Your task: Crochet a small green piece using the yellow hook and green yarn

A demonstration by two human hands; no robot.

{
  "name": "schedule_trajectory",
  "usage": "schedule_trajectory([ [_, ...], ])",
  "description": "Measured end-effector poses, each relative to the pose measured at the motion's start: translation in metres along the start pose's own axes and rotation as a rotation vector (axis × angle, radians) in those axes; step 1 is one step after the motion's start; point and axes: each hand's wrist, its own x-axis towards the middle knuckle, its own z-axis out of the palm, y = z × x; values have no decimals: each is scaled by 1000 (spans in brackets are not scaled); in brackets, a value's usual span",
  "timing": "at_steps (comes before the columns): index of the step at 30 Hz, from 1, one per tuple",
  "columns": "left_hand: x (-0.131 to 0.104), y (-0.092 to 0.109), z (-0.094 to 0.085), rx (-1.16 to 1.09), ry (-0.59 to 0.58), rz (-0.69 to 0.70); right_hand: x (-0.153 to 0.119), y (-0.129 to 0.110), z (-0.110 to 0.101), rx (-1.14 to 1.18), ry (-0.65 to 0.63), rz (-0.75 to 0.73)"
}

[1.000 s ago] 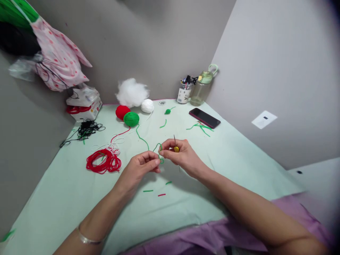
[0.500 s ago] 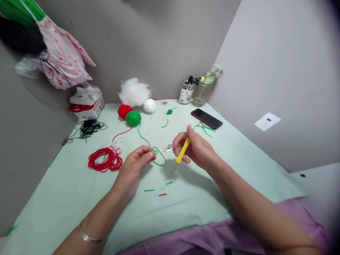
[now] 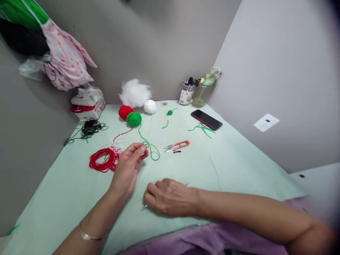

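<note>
My left hand (image 3: 130,161) pinches a strand of green yarn (image 3: 156,158), which hangs in a loop by the fingertips and runs back to the green yarn ball (image 3: 134,119). My right hand (image 3: 170,198) is down on the cloth, closed and knuckles up, on a crochet hook (image 3: 145,207). Only the hook's thin metal ends show on either side of the hand, and its yellow handle is hidden. Beyond the hands lie orange thread snips (image 3: 183,144), with a small dark scrap beside them.
A red yarn coil (image 3: 102,160) and tangled black yarn (image 3: 91,128) lie left. Red (image 3: 125,112) and white (image 3: 149,106) yarn balls and white stuffing (image 3: 135,92) sit at the back. A phone (image 3: 206,119), pen cup (image 3: 186,96) and bottle (image 3: 202,92) stand right.
My right hand has swung down and left onto the cloth with the crochet hook, uncovering the snips. The short green and red yarn scraps there no longer show. My left hand has shifted slightly left.
</note>
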Motion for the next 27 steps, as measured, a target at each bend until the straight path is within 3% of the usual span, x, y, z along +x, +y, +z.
schedule_trajectory([
  [3, 0, 0, -1, 13, -13, -5, -35, 25, 1, -7, -110, 146],
  [5, -1, 1, -2, 22, -22, -8, -67, 51, -3, -66, -207, 418],
  [9, -2, -1, 0, 38, -38, -24, -124, 96, -26, -247, -200, 773],
  [12, -4, -4, 2, 63, -54, -48, -139, 108, -55, -340, -92, 938],
  [14, -5, -6, 2, 87, -71, -62, -131, 103, -76, -206, 207, 1039],
  [16, -6, -8, 2, 110, -87, -75, -113, 93, -91, 140, 448, 1028],
  [18, -6, -9, 2, 128, -99, -85, -88, 81, -96, 510, 516, 933],
  [20, -6, -9, 1, 137, -107, -90, -63, 72, -88, 733, 454, 800],
  [23, -6, -9, 0, 138, -117, -92, -37, 65, -65, 775, 259, 610],
  [27, -6, -8, 1, 141, -121, -91, -29, 65, -48, 863, 220, 658],
])
